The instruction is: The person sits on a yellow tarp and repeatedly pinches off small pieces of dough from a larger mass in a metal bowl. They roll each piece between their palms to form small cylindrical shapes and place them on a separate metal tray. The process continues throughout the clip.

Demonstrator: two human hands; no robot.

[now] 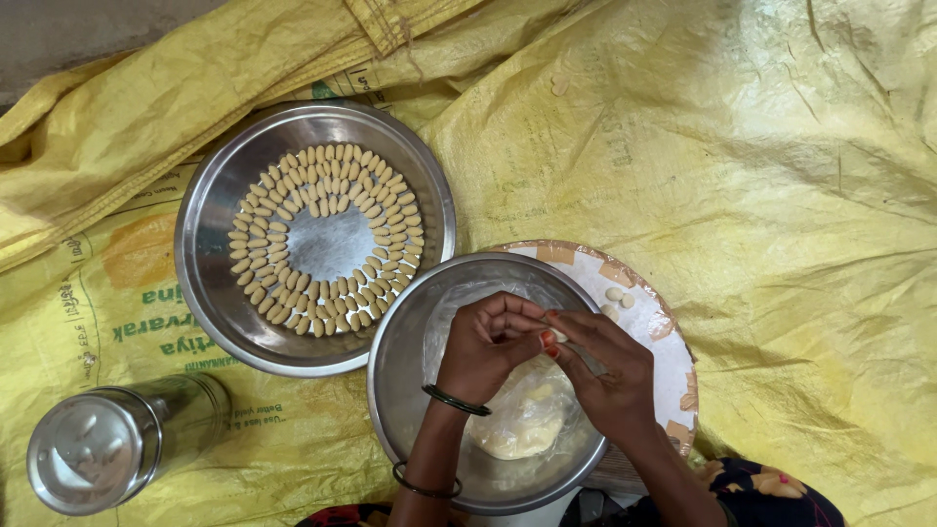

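Observation:
My left hand (485,344) and my right hand (603,369) meet over a steel bowl (402,363) and pinch a small bit of pale dough between their fingertips. Under them a lump of dough (519,429) lies in clear plastic inside the bowl. To the left a steel plate (210,283) holds several small oval dough pieces (283,312) laid out in rings. My left wrist wears dark bangles.
A round board (656,322) with two small dough balls (615,295) sits behind the bowl at the right. A steel container with a lid (93,451) lies at the lower left. Yellow woven sacks (742,166) cover the floor.

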